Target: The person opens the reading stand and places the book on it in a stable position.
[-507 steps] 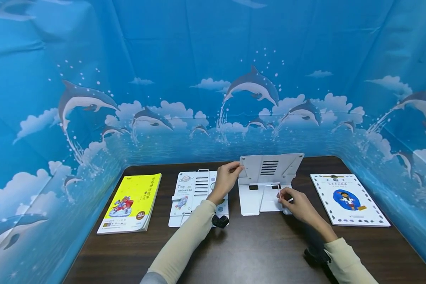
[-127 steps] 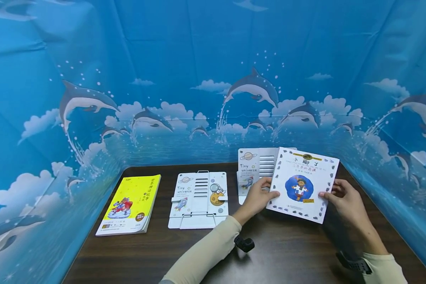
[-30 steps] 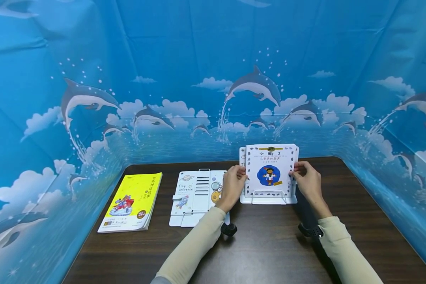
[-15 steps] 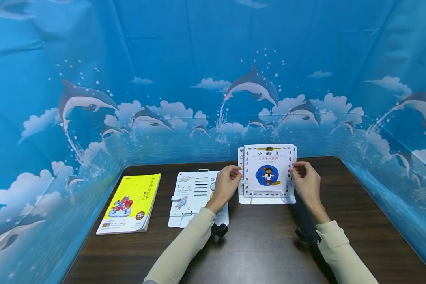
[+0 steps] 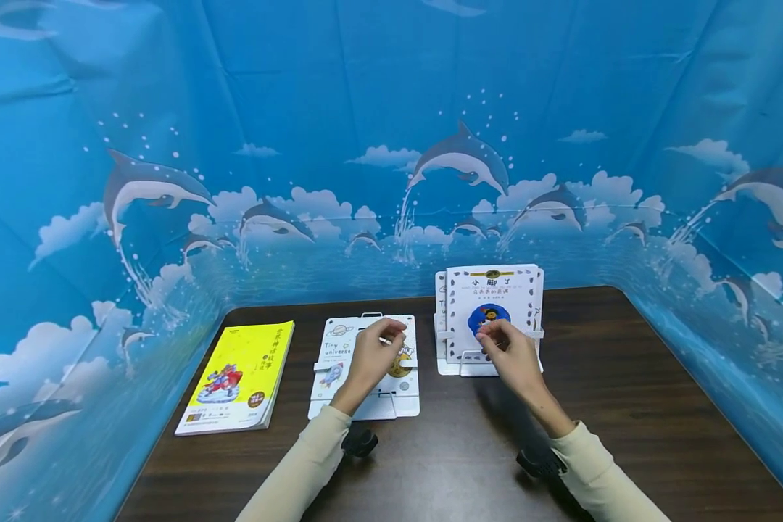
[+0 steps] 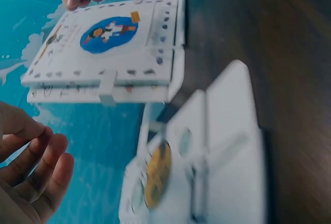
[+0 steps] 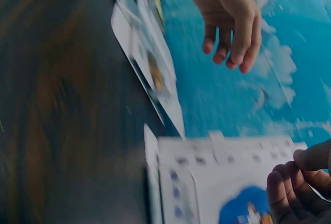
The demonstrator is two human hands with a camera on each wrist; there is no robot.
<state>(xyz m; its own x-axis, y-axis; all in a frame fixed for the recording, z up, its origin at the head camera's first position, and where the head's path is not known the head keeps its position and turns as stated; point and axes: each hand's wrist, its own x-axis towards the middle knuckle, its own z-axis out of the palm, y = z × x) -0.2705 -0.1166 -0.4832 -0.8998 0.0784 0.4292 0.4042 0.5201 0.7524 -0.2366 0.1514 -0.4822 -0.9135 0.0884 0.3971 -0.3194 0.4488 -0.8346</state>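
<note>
A white picture book [image 5: 489, 283] with a blue oval on its cover leans upright on a white book stand [image 5: 441, 348]. The stand's side clip and wire front holder overlap the book in the left wrist view. My right hand [image 5: 512, 359] hovers in front of the cover, fingers loosely bent with nothing between them, hiding the lower part of the blue oval. Over a second white book stand [image 5: 336, 351], folded flat on the table, my left hand [image 5: 373, 354] hangs with loosely curled fingers and holds nothing.
At the left of the dark wooden table [image 5: 444, 464] lies a thick yellow book [image 5: 251, 355]. A blue curtain [image 5: 339, 181] printed with dolphins and clouds rises behind the table and along both sides.
The stand was opened, then both hands carried the white book from the right and set it on it. Since half a second ago both hands have left the book's edges and moved left.
</note>
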